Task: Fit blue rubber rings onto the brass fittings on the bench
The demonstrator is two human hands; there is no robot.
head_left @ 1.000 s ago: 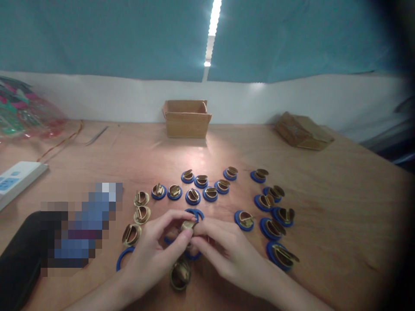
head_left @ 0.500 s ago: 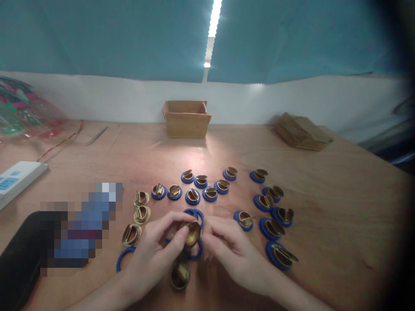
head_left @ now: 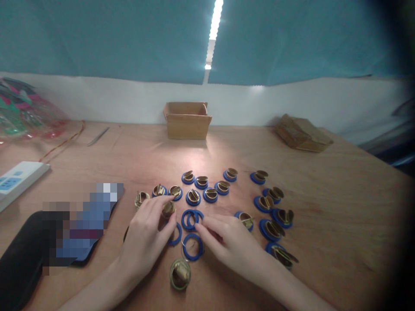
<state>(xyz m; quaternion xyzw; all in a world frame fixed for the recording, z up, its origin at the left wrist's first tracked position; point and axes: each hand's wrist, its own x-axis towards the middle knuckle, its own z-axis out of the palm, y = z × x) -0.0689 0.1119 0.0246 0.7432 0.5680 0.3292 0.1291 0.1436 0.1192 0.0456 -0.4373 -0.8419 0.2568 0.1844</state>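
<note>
My left hand (head_left: 147, 231) has its thumb and fingers closed around a round brass piece (head_left: 169, 210), above the wooden table. My right hand (head_left: 223, 237) is closed, fingertips pressed together beside the loose blue rings (head_left: 189, 220); what they hold, if anything, is hidden. Another blue ring (head_left: 193, 247) lies just below, with a thin wire-like loop at its edge. One more blue ring (head_left: 177, 235) is partly covered by my left hand. Nearest me lies a brass piece (head_left: 180, 274) without a blue ring. Another bare brass piece (head_left: 142, 199) lies beyond my left hand.
Several brass pieces set in blue rings (head_left: 193, 197) lie in the middle and at right (head_left: 271, 229). An open cardboard box (head_left: 187, 126) stands behind, a crumpled carton (head_left: 303, 134) back right. At left are tweezers (head_left: 98, 137), a white power strip (head_left: 22, 181) and a black object (head_left: 22, 255).
My left hand has moved left and slightly up with a brass piece, away from my right hand. The blue rings between the hands now show more fully. My right hand has shifted slightly left.
</note>
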